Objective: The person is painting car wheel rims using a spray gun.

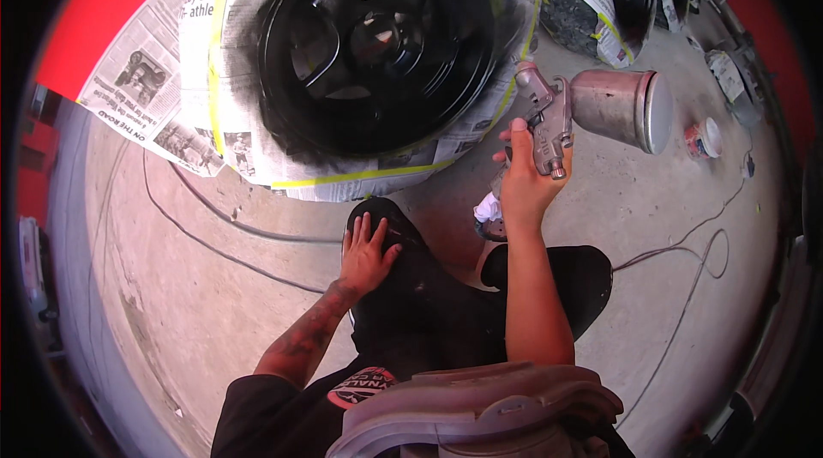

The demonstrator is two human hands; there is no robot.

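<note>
Newspaper: black headlines, small columns | shirt badge: white lettering (partly hidden) | spray gun: faint lettering

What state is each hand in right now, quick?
Left hand: open, holding nothing, resting on the left knee.
Right hand: closed, holding the spray gun.

Left hand rests spread on the left knee; right hand curls in a grip, right forearm extended forward.

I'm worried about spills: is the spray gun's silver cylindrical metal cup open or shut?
Shut: a round silver metal lid covers the end of the silver cylindrical cup.
</note>
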